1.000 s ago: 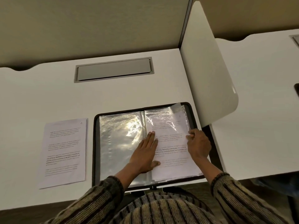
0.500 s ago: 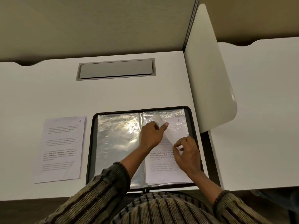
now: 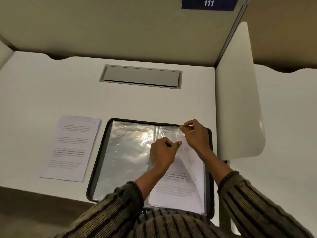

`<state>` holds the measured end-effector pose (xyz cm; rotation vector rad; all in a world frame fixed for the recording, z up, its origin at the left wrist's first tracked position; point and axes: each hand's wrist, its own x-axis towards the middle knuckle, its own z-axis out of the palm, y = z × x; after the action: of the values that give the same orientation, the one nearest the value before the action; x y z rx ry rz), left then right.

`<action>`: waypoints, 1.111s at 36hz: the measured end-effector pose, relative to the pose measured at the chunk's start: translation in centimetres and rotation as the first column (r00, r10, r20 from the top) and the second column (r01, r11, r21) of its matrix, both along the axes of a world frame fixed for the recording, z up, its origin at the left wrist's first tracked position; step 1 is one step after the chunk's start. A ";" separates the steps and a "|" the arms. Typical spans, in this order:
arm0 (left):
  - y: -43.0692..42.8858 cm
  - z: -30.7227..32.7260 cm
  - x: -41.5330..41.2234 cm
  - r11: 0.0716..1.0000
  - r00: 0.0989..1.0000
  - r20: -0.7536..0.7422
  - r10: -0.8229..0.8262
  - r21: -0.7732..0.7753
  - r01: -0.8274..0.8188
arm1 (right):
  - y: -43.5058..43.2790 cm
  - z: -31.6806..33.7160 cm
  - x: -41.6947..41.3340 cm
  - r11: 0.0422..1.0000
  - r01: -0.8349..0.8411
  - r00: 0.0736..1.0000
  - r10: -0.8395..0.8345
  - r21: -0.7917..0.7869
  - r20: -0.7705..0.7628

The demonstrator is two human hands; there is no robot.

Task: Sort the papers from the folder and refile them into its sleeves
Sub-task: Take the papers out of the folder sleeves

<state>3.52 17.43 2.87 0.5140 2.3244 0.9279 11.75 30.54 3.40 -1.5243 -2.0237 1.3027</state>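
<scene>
- The folder (image 3: 101, 162) lies open; loose papers (image 3: 72, 148) sit just left of it
- Left hand (image 3: 163, 154) and right hand (image 3: 195, 134) pinch its right sleeve (image 3: 182, 148) open (refiling step)
- Next, judging: slide a sheet in squarely

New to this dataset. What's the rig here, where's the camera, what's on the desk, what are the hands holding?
There is no robot: a person works with two bare hands, and the single picture comes from a wide-angle camera worn on the head, looking forward and down.

On the white desk lies an open black folder with shiny clear sleeves. A loose printed sheet lies flat to its left, apart from it. A grey hatch is set into the desk further back, and a white divider stands at the right.

The left hand pinches a clear sleeve on the right page, lifted off the printed papers under it. The right hand pinches the top edge of the same page; exactly what it grips is unclear.
</scene>
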 end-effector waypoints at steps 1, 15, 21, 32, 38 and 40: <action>0.1 0.2 0.3 1.000 0.999 -0.049 -0.005 -0.013 0.005 | 0.9 0.5 -1.0 0.999 -0.046 0.998 0.046 -0.012 0.042; 1.1 1.0 3.0 0.988 0.952 -0.266 -0.153 -0.041 0.147 | 5.5 4.4 -8.5 0.799 -0.458 0.531 0.598 -0.390 0.601; -0.1 -0.7 2.7 0.955 0.937 -0.241 -0.252 0.092 0.281 | 6.0 4.5 -8.3 0.766 -0.500 0.436 0.625 -0.404 0.648; -5.9 -5.4 -0.2 0.698 0.672 -0.223 -0.706 -0.378 0.608 | 6.3 3.6 -7.1 0.766 -0.509 0.364 0.605 -0.393 0.708; -7.0 -6.2 -0.4 0.591 0.565 -0.209 -0.798 -0.452 0.668 | 6.3 2.0 -6.7 0.753 -0.586 0.311 0.550 -0.299 0.775; -7.0 -6.3 -0.4 0.583 0.560 -0.202 -0.804 -0.460 0.670 | 6.5 1.4 -6.5 0.737 -0.607 0.291 0.555 -0.298 0.779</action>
<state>3.16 10.47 -3.46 1.5127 2.1400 -0.0152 5.29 36.99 4.83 -1.5898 -3.4950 0.6106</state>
